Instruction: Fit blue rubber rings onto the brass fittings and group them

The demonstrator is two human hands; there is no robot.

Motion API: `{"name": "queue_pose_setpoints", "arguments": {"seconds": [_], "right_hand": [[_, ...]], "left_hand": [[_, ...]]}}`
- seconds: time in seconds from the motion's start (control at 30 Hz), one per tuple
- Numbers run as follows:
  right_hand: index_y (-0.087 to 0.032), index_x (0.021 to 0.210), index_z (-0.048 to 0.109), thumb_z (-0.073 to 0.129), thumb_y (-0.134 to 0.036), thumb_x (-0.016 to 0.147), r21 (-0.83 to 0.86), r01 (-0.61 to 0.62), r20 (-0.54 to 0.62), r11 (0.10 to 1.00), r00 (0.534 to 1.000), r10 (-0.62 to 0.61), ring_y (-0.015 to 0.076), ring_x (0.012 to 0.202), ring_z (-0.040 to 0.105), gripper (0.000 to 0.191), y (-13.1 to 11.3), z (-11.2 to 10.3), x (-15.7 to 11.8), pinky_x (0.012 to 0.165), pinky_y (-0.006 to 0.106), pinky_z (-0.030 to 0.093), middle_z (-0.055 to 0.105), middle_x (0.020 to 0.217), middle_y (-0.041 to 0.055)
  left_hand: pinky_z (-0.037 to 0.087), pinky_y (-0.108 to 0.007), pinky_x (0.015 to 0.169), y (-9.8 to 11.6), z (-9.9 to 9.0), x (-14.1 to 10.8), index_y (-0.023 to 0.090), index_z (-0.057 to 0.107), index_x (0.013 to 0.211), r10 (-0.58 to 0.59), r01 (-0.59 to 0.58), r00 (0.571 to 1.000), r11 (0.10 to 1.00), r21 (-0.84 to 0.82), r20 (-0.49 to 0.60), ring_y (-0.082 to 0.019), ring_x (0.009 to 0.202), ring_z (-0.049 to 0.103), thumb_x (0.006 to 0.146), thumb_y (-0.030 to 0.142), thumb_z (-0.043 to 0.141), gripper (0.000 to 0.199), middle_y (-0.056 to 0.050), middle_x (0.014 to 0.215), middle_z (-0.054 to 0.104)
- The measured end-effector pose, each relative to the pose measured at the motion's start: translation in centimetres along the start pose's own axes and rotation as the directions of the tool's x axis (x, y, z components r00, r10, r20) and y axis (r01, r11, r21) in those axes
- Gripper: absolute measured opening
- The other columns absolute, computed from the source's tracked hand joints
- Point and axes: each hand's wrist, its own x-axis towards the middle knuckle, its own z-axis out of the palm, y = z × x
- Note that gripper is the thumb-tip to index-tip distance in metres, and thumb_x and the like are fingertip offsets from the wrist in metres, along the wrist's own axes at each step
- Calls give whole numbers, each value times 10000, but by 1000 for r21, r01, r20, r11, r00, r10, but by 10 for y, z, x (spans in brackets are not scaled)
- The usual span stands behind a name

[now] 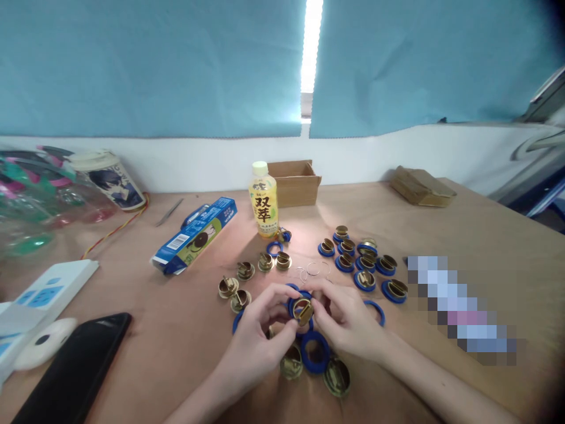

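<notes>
My left hand and my right hand meet at the middle of the table. Between their fingertips is a small round brass fitting with a raised flap, a blue ring around it. Both hands are closed in a pinch on it, one from each side. Just below lie a loose blue ring and two brass fittings, one of them a tilted brass fitting. Left of my hands sit several brass fittings without blue rings. To the right stands a group of brass fittings seated in blue rings.
Behind my hands stand a yellow drink bottle and an open cardboard box. A blue carton, tweezers and a black phone lie left. Thin wire rings rest beyond my fingers. A brown paper packet is back right.
</notes>
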Motion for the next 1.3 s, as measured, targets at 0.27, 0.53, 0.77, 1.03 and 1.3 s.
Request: {"name": "queue_pose_setpoints", "arguments": {"seconds": [0.27, 0.53, 0.77, 1.03, 1.3], "right_hand": [[-183, 1103, 618, 491, -137, 899, 4, 12, -4, 1000, 1000, -12, 112, 531, 535, 245, 0, 0, 1, 515, 233, 381, 583, 652, -35], [-184, 1112, 612, 496, -130, 899, 12, 18, -4, 1000, 1000, -18, 107, 531, 525, 249, 0, 1, 1, 507, 230, 374, 575, 654, -39], [-191, 1170, 592, 503, -116, 899, 9, 33, -16, 999, 999, -33, 97, 516, 513, 295, 3, 3, 0, 504, 223, 370, 568, 649, -51], [-187, 1159, 593, 504, -116, 899, 5, 23, -7, 1000, 1000, -23, 97, 520, 522, 283, 3, 3, 0, 500, 220, 364, 566, 640, -53], [-184, 1117, 615, 496, -124, 900, 6, 1, 1, 1000, 1000, -1, 113, 544, 539, 255, 0, 2, -1, 520, 233, 379, 578, 653, -40]], "left_hand": [[526, -230, 702, -4, -1, 0, 220, 588, 1059, 14, -14, 1000, 1000, 6, 20, -147, 821, 680, 825, 65, 602, 281, -4, 924, 690], [522, -226, 720, -4, -1, 0, 210, 590, 1055, 24, -24, 1000, 1000, 17, 16, -140, 830, 683, 817, 61, 600, 281, -23, 978, 708], [518, -217, 702, -3, -2, 0, 207, 589, 1043, 17, -18, 1000, 1000, 13, 11, -131, 797, 677, 796, 54, 609, 291, 3, 906, 688], [526, -229, 687, -2, 0, 1, 200, 590, 1035, 0, 0, 1000, 1000, -2, 10, -143, 794, 677, 793, 63, 611, 280, -3, 894, 687], [523, -204, 674, 2, 0, 1, 194, 601, 998, 3, -3, 1000, 1000, -16, 4, -141, 809, 684, 753, 29, 626, 296, 3, 866, 700]]}}
